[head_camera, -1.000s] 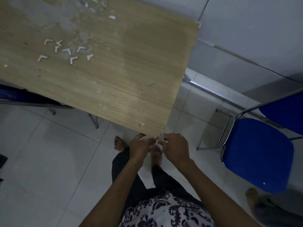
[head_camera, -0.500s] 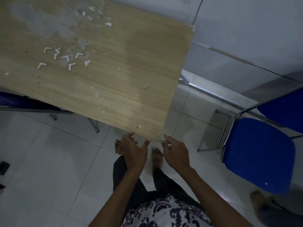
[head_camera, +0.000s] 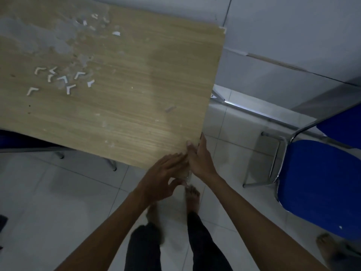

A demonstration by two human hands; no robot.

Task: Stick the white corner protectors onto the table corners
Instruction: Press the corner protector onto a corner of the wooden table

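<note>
White plastic corner protector [head_camera: 188,175] barely peeks out under our fingertips at the near corner of the wood-grain table [head_camera: 127,98], left hand [head_camera: 163,178] and right hand [head_camera: 200,159] flat with fingers straight, so we'd press both faces firmly before letting go.

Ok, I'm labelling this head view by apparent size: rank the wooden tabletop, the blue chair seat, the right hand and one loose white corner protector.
1. wooden tabletop
2. blue chair seat
3. right hand, though it lies nearer the camera than the chair, so its look is inflated
4. loose white corner protector
</note>
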